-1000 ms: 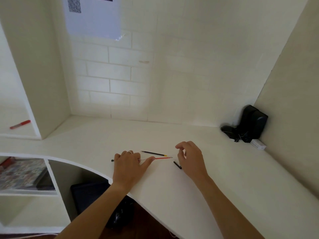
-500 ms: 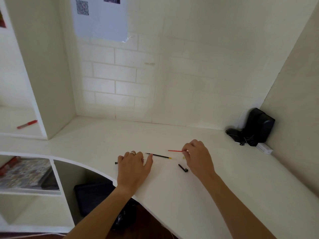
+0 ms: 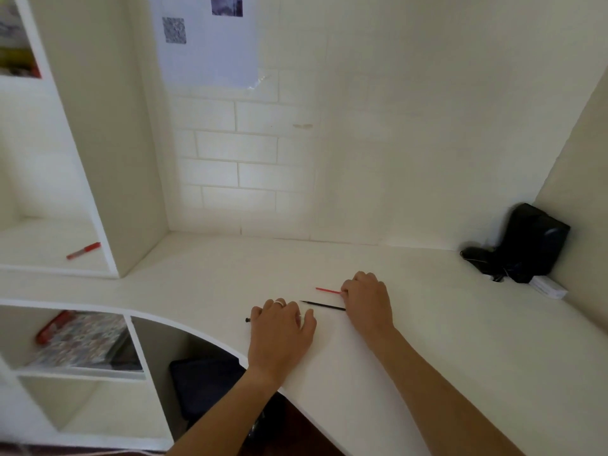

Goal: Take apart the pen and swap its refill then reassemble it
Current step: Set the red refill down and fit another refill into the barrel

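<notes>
red refill (image 3: 327,290) shifted farther back, pinched by right hand (image 3: 367,302) | left hand (image 3: 279,327) flat over pen (image 3: 247,320)

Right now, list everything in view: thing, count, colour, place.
red refill: 1, red, on the desk, one end at the right hand's fingertips
black refill: 1, black, on the desk between the hands
pen part: 1, black, only its end shows, sticking out left of the left hand
desk: 1, white, curved front edge
red marker: 1, red, on the left shelf
black pouch: 1, black, far right corner of the desk
white box: 1, white, beside the pouch
paper sheet: 1, white with printed squares, on the wall
patterned book: 1, multicoloured, in the lower left cubby
left hand: 1, flat on the desk, ring on one finger
right hand: 1, on the desk, fingers curled at the red refill
</notes>
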A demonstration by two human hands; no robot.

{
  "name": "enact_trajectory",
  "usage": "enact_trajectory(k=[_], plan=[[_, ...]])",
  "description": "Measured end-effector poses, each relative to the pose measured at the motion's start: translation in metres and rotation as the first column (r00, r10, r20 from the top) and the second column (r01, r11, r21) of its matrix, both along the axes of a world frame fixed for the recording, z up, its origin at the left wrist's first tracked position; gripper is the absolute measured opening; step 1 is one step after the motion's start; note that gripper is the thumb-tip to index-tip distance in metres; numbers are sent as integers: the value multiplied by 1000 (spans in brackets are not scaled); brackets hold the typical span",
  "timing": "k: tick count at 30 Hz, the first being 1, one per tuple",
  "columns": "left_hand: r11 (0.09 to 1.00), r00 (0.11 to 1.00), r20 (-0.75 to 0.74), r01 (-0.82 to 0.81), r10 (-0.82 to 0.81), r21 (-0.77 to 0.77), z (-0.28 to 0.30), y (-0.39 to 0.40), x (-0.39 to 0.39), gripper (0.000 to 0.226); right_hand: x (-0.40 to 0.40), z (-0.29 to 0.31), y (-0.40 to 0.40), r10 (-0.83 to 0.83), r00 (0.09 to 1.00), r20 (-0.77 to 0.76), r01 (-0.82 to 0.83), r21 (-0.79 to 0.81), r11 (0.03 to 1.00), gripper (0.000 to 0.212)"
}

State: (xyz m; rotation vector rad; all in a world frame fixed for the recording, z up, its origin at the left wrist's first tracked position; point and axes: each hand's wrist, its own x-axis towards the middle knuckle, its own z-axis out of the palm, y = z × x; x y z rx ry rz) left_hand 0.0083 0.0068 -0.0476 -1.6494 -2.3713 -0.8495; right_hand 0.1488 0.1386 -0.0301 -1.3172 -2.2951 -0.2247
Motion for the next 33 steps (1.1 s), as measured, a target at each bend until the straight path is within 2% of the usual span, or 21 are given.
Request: enact_trajectory(k=[5,9,15,19,22,25,27,30,33], plan=[[1000,1000,20,-5,5,28,0,0,0,43,-2,2,-14,64,994,-87,-62,28,998,8],[997,1000,30,-11,9,76,1,-2,1,38,-1,-9,-36,177,983,-57,-173,61,983,6],[992,999,28,26,-30,127,0,-2,-1,30,-2,-5,-49,151,987,-45,-146,101,984,18],[982,996,55,66,-77,176,-1,-3,-2,18,5,11,-64,126,975,-181,-100,143,985,7],[978,988,93,104,-123,183,0,-3,-3,13,12,21,-76,184,905,-384,-144,132,981,8],[975,983,105,132,-152,178,1,-3,-3,6,18,19,-86,246,771,-588,-245,83,966,12],[971,980,90,160,-178,178,0,-3,-3,9,20,15,-93,259,709,-656,-321,27,947,16],[964,972,81,203,-219,173,-1,-2,-4,17,21,12,-98,230,663,-712,-374,-49,926,27],[958,966,59,242,-253,155,0,-2,-4,17,21,11,-94,136,603,-786,-369,-124,921,17]])
